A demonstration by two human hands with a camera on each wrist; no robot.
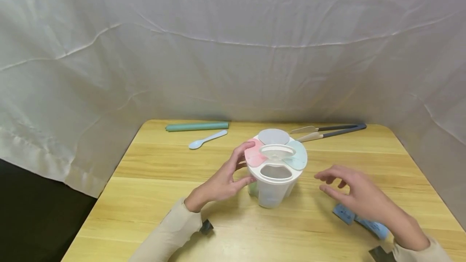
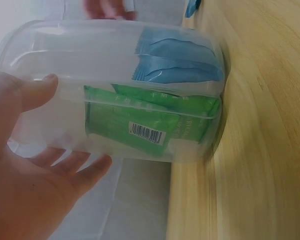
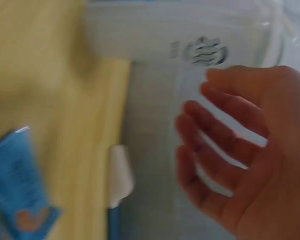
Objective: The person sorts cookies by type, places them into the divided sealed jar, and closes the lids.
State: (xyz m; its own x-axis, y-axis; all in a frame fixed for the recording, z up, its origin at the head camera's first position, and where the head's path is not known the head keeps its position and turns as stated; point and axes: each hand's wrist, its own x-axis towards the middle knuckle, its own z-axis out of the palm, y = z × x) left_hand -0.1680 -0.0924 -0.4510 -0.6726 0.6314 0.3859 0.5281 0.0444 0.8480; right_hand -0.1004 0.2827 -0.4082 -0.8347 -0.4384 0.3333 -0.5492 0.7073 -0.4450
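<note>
A translucent compartment container (image 1: 271,191) stands upright on the table, its white top carrying pink, grey and pale green lids. The front opening of that top is uncovered. My left hand (image 1: 227,177) grips the container's left side, thumb at the front and fingers by the pink lid (image 1: 255,153). Through the wall, the left wrist view shows green packets (image 2: 135,122) and blue packets (image 2: 180,57) inside. Apart from the container, to its right, my right hand (image 1: 358,191) hovers with loosely bent fingers and nothing in them. Below it lie blue packets (image 1: 371,226) on the table.
Behind the container lie tongs (image 1: 338,130) with dark handles, at the right. A pale blue spoon (image 1: 207,139) and a green stick-like roll (image 1: 196,126) lie at the back left. Grey cloth (image 1: 233,72) hangs along the table's back edge (image 1: 255,121).
</note>
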